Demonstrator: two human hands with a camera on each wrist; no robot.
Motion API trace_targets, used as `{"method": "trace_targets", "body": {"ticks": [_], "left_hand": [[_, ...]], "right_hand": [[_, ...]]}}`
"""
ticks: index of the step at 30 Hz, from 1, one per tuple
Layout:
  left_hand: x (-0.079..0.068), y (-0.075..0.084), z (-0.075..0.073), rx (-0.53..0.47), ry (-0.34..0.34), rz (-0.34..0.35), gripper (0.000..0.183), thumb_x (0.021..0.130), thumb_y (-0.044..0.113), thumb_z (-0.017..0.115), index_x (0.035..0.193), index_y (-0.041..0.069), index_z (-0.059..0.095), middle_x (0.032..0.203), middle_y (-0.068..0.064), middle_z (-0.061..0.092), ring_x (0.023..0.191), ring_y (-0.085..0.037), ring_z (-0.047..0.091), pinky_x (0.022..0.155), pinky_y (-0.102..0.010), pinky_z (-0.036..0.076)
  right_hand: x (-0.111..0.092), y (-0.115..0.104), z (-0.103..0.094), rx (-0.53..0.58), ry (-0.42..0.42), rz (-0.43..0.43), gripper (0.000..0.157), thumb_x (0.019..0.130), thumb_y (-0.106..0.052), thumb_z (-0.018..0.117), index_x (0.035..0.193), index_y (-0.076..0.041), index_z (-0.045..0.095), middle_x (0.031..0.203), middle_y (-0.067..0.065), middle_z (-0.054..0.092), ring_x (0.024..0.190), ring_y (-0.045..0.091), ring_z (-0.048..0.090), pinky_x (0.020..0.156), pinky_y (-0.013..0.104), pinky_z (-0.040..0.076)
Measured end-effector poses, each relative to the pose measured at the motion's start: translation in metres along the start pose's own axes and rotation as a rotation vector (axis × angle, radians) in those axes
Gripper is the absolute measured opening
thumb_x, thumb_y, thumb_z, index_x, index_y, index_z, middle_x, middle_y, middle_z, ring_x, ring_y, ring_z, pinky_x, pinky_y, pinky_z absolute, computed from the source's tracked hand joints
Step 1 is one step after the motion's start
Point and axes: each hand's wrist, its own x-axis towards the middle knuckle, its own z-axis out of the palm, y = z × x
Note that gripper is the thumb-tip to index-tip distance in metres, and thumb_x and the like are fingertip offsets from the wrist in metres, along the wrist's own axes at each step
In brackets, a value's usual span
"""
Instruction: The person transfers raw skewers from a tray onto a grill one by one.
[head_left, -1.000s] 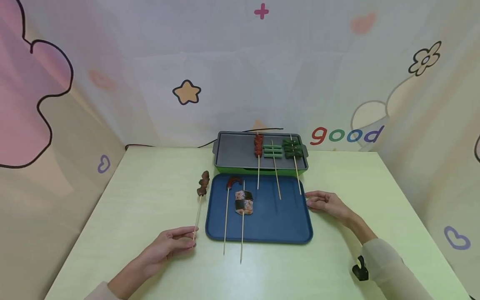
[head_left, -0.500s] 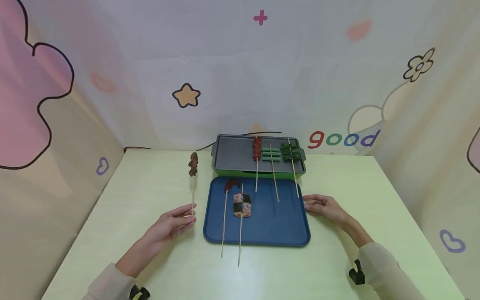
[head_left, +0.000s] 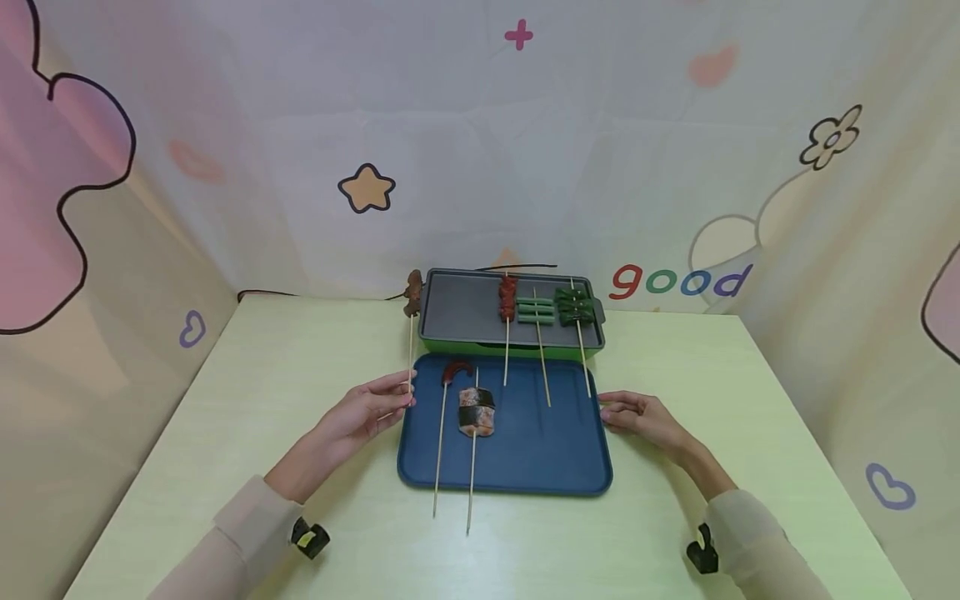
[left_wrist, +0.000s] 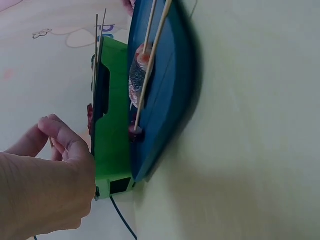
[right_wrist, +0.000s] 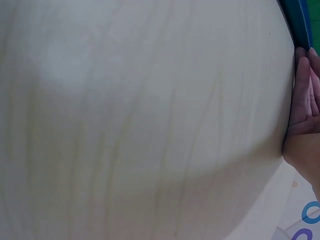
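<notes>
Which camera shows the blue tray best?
The head view: it shows the tray almost whole, from above. The left wrist view catches part of it, steeply slanted; the right wrist view, only a sliver.

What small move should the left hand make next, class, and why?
Probably shift the brown skewer rightward over the bare left part of the grill: the left hand pinches its stick, its food end appears beside the grill's left edge, and three other skewers lie on the grill's right side.
</notes>
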Motion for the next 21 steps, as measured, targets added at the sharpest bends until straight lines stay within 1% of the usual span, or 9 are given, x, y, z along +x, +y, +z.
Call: {"method": "trace_targets", "body": {"ticks": [3, 6, 8, 11, 14, 15, 18, 20, 21], "left_hand": [[0.008, 0.006, 0.004, 0.032, -0.011, -0.008, 0.057, 0.101, 0.006, 0.06, 0.156, 0.007, 0.043, 0.139, -0.006, 0.059, 0.101, -0.002, 0.067, 0.094, -0.017, 0.055], [0.015, 0.009, 0.006, 0.043, -0.019, -0.022, 0.054, 0.103, 0.007, 0.058, 0.155, 0.008, 0.044, 0.158, -0.013, 0.045, 0.103, -0.003, 0.066, 0.096, -0.017, 0.054], [0.02, 0.01, 0.007, 0.042, -0.027, -0.025, 0.053, 0.104, 0.007, 0.056, 0.155, 0.008, 0.044, 0.161, -0.015, 0.04, 0.102, -0.003, 0.066, 0.094, -0.017, 0.054], [0.025, 0.01, 0.006, 0.027, -0.027, -0.022, 0.052, 0.105, 0.004, 0.053, 0.156, 0.005, 0.041, 0.162, -0.016, 0.039, 0.102, -0.003, 0.067, 0.092, -0.016, 0.055], [0.03, 0.009, 0.006, 0.001, -0.025, -0.019, 0.053, 0.105, 0.002, 0.052, 0.156, 0.002, 0.039, 0.158, -0.017, 0.044, 0.106, -0.004, 0.067, 0.094, -0.017, 0.056], [0.032, 0.009, 0.007, -0.011, -0.025, -0.018, 0.054, 0.104, 0.002, 0.053, 0.156, 0.002, 0.039, 0.154, -0.016, 0.049, 0.106, -0.004, 0.067, 0.094, -0.018, 0.056], [0.038, 0.01, 0.008, -0.039, -0.02, -0.014, 0.055, 0.104, 0.001, 0.055, 0.156, 0.0, 0.039, 0.131, -0.005, 0.065, 0.103, -0.005, 0.068, 0.094, -0.019, 0.057], [0.042, 0.01, 0.009, -0.045, -0.016, -0.008, 0.055, 0.103, 0.0, 0.055, 0.156, -0.001, 0.039, 0.117, 0.0, 0.068, 0.098, -0.005, 0.068, 0.092, -0.018, 0.058], [0.043, 0.01, 0.009, -0.042, -0.011, -0.006, 0.055, 0.103, 0.0, 0.055, 0.156, -0.001, 0.039, 0.113, 0.002, 0.069, 0.097, -0.004, 0.069, 0.09, -0.017, 0.058]], "right_hand": [[0.0, 0.001, 0.0, 0.007, 0.0, 0.0, 0.049, 0.105, -0.012, 0.058, 0.144, 0.016, 0.045, 0.103, -0.012, 0.074, 0.099, -0.003, 0.07, 0.089, 0.018, 0.059], [0.0, 0.001, 0.002, 0.006, 0.0, -0.004, 0.049, 0.105, -0.011, 0.057, 0.144, 0.016, 0.045, 0.102, -0.011, 0.074, 0.098, -0.002, 0.07, 0.088, 0.017, 0.059], [0.0, 0.0, 0.002, 0.006, 0.004, -0.004, 0.048, 0.105, -0.01, 0.057, 0.144, 0.016, 0.045, 0.101, -0.01, 0.074, 0.097, -0.002, 0.07, 0.088, 0.017, 0.059], [0.0, 0.0, 0.003, 0.012, 0.001, 0.002, 0.048, 0.105, -0.01, 0.057, 0.144, 0.015, 0.045, 0.101, -0.009, 0.074, 0.097, -0.001, 0.07, 0.088, 0.018, 0.059], [0.0, 0.0, 0.003, 0.014, -0.001, 0.004, 0.048, 0.105, -0.01, 0.057, 0.144, 0.015, 0.046, 0.101, -0.009, 0.074, 0.096, -0.001, 0.07, 0.088, 0.018, 0.059], [0.0, 0.0, 0.003, 0.012, -0.004, 0.001, 0.048, 0.105, -0.01, 0.057, 0.144, 0.016, 0.045, 0.101, -0.009, 0.074, 0.096, -0.001, 0.07, 0.088, 0.018, 0.059], [-0.001, 0.0, 0.002, 0.006, 0.0, -0.011, 0.047, 0.105, -0.01, 0.056, 0.143, 0.016, 0.046, 0.101, -0.008, 0.074, 0.096, -0.001, 0.07, 0.088, 0.017, 0.059], [-0.001, 0.001, 0.001, -0.003, -0.002, -0.017, 0.048, 0.105, -0.01, 0.056, 0.143, 0.017, 0.045, 0.102, -0.009, 0.073, 0.097, -0.001, 0.07, 0.088, 0.017, 0.059], [-0.001, 0.001, 0.001, 0.0, 0.001, -0.012, 0.047, 0.105, -0.01, 0.056, 0.143, 0.016, 0.045, 0.102, -0.009, 0.073, 0.097, -0.001, 0.07, 0.088, 0.017, 0.059]]}}
